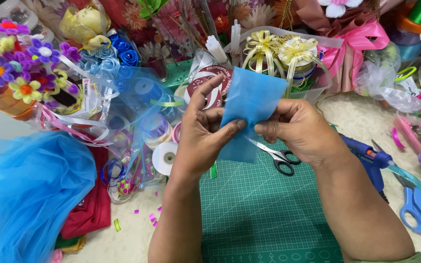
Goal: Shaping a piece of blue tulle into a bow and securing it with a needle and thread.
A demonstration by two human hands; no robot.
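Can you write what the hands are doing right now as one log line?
left hand: pinching blue mesh piece | right hand: pinching same piece | below: green cutting mat | nearby: black scissors

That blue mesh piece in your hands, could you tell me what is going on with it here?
A person holds a blue mesh piece up over a green cutting mat with both bare hands. The left hand and the right hand pinch it at the middle between thumb and fingers. Black scissors lie on the mat just beneath, a blue glue gun to the right, and a heap of blue tulle at the left. Ribbon spools and craft flowers crowd the back.
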